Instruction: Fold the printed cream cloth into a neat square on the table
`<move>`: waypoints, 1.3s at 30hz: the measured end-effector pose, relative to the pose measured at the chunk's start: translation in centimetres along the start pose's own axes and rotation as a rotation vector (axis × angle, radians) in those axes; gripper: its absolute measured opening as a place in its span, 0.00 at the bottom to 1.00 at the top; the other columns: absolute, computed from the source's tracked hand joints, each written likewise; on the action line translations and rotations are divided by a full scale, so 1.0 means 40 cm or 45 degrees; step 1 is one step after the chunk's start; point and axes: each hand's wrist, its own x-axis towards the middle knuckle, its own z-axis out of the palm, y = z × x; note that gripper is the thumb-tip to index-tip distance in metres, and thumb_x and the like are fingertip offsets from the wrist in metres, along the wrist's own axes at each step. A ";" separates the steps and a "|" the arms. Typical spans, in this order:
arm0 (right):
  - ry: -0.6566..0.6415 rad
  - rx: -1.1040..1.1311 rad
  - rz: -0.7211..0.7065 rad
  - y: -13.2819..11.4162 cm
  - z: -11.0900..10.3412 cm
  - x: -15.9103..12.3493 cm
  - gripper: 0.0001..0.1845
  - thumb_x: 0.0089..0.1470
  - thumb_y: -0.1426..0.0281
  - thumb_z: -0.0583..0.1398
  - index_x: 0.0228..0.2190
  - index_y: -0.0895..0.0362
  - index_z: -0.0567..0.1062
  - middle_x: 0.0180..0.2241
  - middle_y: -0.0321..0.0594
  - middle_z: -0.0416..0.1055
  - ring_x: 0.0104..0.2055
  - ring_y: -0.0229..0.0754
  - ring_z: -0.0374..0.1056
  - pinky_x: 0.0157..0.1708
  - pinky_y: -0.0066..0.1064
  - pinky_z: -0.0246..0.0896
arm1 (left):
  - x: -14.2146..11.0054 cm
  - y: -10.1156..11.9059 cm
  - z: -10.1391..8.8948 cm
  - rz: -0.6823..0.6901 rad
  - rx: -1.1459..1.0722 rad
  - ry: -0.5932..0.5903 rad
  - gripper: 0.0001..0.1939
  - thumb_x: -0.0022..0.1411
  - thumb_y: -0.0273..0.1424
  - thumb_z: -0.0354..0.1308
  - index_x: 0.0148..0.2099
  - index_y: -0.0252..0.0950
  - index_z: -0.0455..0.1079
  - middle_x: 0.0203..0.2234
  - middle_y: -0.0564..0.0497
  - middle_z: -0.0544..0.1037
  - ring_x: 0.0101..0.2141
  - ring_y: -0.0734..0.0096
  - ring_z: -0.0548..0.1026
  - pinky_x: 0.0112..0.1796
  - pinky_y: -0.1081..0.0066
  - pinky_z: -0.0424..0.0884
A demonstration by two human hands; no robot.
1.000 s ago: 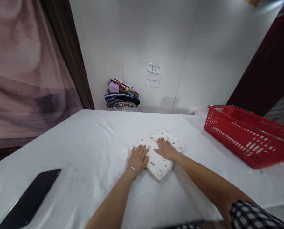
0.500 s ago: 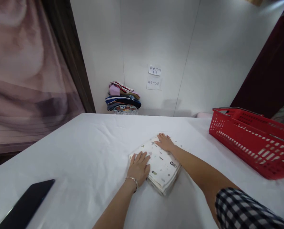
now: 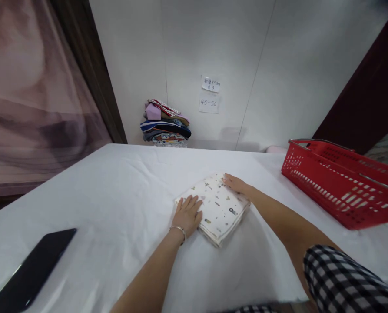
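A folded white cloth (image 3: 218, 206) with small printed figures lies in several layers on the white-covered table. My left hand (image 3: 187, 214), with a bracelet at the wrist, rests flat on the cloth's left corner, fingers spread. At the far right edge of the cloth is my right hand (image 3: 237, 183), its fingers stretched out and touching the top and side there. Neither hand grips the cloth.
A red plastic basket (image 3: 340, 182) with metal handles stands on the right of the table (image 3: 115, 195). A black flat device (image 3: 34, 265) lies at the front left. Behind the table is a stack of folded clothes (image 3: 166, 126) by the wall.
My right hand has slid from the cloth's top to its far right edge. My left hand has stayed on the left corner. The view has tilted slightly down.
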 end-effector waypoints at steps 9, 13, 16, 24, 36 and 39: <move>0.279 0.287 0.060 0.170 0.022 -0.194 0.33 0.52 0.53 0.50 0.54 0.58 0.63 0.56 0.42 0.57 0.58 0.47 0.53 0.57 0.36 0.44 | 0.007 -0.002 -0.008 0.011 -0.006 -0.003 0.21 0.61 0.36 0.42 0.56 0.45 0.60 0.57 0.54 0.60 0.59 0.65 0.51 0.58 0.55 0.40; 0.436 0.610 0.187 0.210 0.034 -0.224 0.28 0.49 0.55 0.54 0.49 0.56 0.69 0.53 0.39 0.63 0.55 0.46 0.57 0.55 0.36 0.47 | 0.005 0.028 -0.026 -0.055 0.009 0.000 0.21 0.62 0.40 0.40 0.55 0.44 0.61 0.57 0.53 0.61 0.59 0.64 0.52 0.57 0.54 0.42; 0.442 0.691 0.262 0.219 0.033 -0.216 0.26 0.50 0.56 0.53 0.47 0.56 0.70 0.49 0.39 0.67 0.50 0.46 0.62 0.49 0.35 0.56 | -0.018 0.091 -0.033 -0.044 0.004 0.000 0.23 0.63 0.44 0.38 0.55 0.43 0.61 0.56 0.52 0.62 0.58 0.63 0.53 0.57 0.52 0.43; 0.257 0.803 0.426 0.200 -0.009 -0.169 0.22 0.41 0.59 0.62 0.37 0.59 0.74 0.37 0.43 0.72 0.35 0.41 0.67 0.28 0.26 0.62 | -0.125 0.201 0.031 0.289 0.107 0.014 0.28 0.62 0.46 0.40 0.60 0.40 0.53 0.59 0.49 0.56 0.59 0.61 0.51 0.57 0.51 0.40; 0.120 1.024 0.491 0.191 -0.040 -0.165 0.14 0.35 0.67 0.67 0.24 0.59 0.69 0.28 0.41 0.71 0.30 0.40 0.67 0.25 0.26 0.65 | -0.177 0.246 0.027 0.183 0.176 0.043 0.28 0.60 0.37 0.46 0.61 0.36 0.51 0.59 0.47 0.55 0.59 0.61 0.49 0.58 0.53 0.40; 0.068 1.140 0.454 0.187 -0.041 -0.175 0.16 0.36 0.67 0.67 0.27 0.59 0.68 0.27 0.40 0.72 0.29 0.41 0.69 0.26 0.29 0.67 | -0.187 0.260 0.032 0.119 0.152 0.023 0.28 0.60 0.36 0.46 0.61 0.36 0.50 0.60 0.47 0.54 0.60 0.61 0.47 0.58 0.53 0.41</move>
